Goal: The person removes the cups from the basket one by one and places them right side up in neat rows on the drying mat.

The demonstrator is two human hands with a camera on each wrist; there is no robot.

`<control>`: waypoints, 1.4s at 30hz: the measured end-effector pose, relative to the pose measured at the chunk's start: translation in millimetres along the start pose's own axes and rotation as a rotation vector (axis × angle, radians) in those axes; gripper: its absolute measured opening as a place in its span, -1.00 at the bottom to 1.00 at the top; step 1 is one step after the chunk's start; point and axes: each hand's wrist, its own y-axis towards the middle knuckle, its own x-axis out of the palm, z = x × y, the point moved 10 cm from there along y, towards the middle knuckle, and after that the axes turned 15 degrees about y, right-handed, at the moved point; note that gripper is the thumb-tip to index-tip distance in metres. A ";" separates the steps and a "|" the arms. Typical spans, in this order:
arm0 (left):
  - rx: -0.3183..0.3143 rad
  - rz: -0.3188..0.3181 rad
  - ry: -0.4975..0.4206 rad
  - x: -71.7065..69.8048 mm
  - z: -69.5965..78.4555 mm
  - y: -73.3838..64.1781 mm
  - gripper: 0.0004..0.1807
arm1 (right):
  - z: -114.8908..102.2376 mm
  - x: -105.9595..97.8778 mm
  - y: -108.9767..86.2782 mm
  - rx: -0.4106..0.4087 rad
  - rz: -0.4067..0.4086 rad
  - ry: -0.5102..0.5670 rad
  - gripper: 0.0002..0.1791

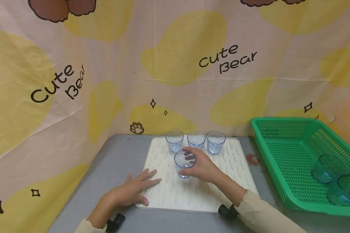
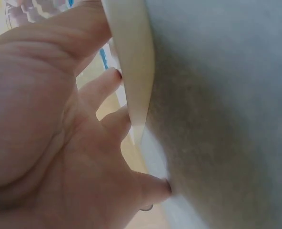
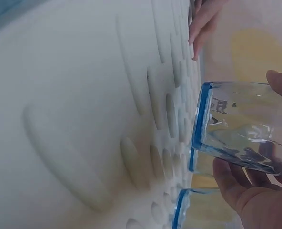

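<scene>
My right hand (image 1: pixel 202 165) grips a clear bluish drinking glass (image 1: pixel 183 161), thumb on the near side and fingers round the far side. The glass is upright, its thick blue base close over the white ridged mat (image 1: pixel 169 194) in the right wrist view. Three similar glasses stand in a row at the mat's back edge: a left one (image 1: pixel 174 142), a middle one (image 1: pixel 196 139) and a right one (image 1: pixel 215 143). Spread over the mat's front left corner, my left hand (image 1: pixel 131 191) has straight fingers and holds nothing; its thumb (image 2: pixel 84 28) lies at the mat's edge.
To the right stands a green plastic basket (image 1: pixel 268 161) with two glasses inside, one farther back (image 1: pixel 329 168) and one nearer (image 1: pixel 345 191). A grey tabletop (image 1: pixel 105 168) lies under the mat. Behind hangs a patterned cloth (image 1: pixel 175 64).
</scene>
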 end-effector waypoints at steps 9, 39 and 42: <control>-0.003 0.006 0.003 -4.7 -0.4 -1.2 -0.11 | -5.2 12.8 12.2 -0.026 -0.014 0.037 -0.12; 0.055 0.023 0.012 -2.1 1.7 0.1 -0.12 | 3.7 37.7 23.8 0.017 0.057 -0.088 -0.08; 0.054 0.020 0.013 -1.3 1.3 0.9 -0.11 | 4.5 37.7 24.4 0.018 0.052 -0.088 -0.07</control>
